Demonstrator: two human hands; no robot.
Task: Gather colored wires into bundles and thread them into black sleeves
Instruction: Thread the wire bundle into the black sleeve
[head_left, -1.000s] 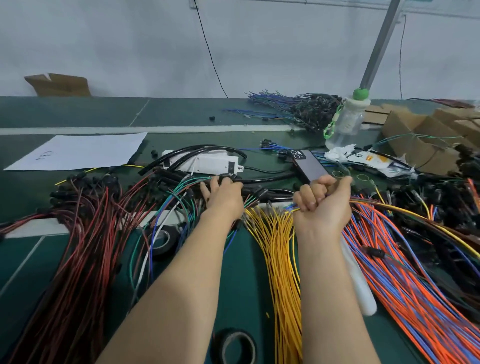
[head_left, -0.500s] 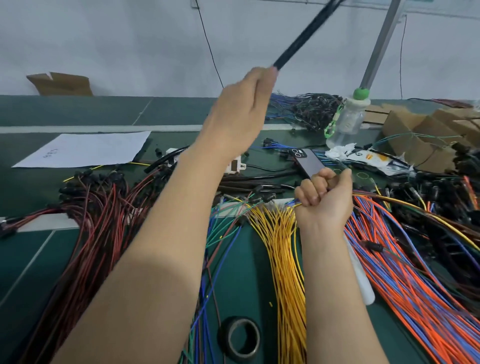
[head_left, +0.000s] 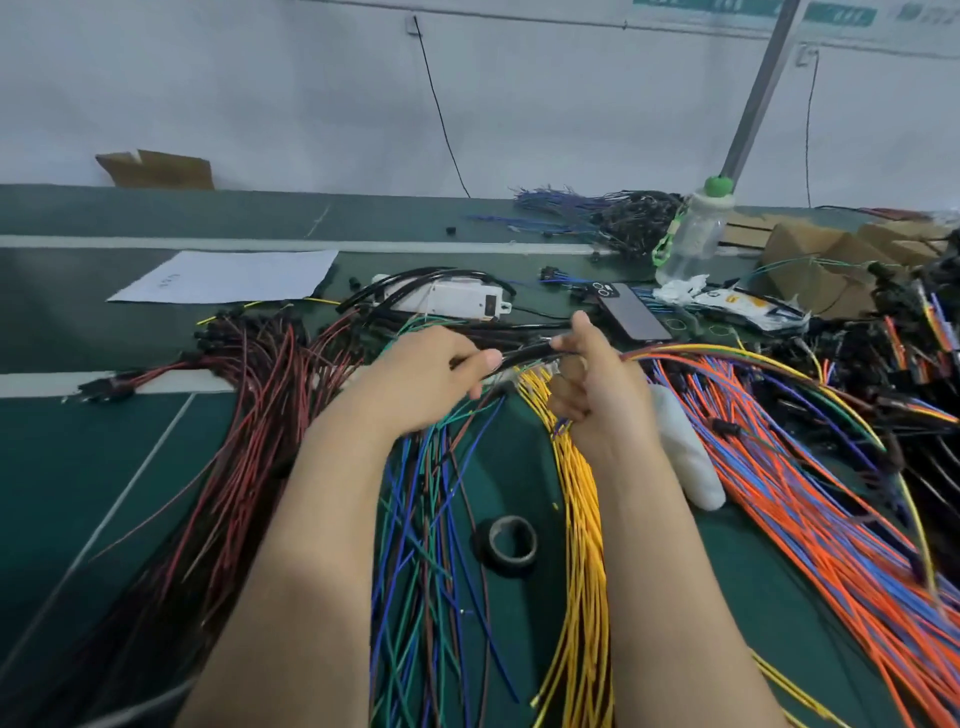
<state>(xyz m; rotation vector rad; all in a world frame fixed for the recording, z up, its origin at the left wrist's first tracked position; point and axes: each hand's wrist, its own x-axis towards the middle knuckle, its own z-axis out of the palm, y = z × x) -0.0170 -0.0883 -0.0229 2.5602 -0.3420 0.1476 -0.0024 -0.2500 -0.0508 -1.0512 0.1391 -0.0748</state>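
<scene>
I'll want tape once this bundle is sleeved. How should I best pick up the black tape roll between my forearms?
Probably from straight above: the tape roll lies flat, hole up. Put one finger inside the hole and the thumb on the outer wall at its right, where bare mat shows; blue and green wires run close along its left.

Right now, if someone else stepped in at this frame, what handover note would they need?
Left hand: grips a black sleeve, held level above the table.
Right hand: pinches a mixed wire bundle at the sleeve's end.
Done: bundle gathered, sleeve in hand; whether wire tips are inside it cannot be told.
Left: feed the bundle through; yellow wires and orange and blue wires lie loose on the table.
</scene>
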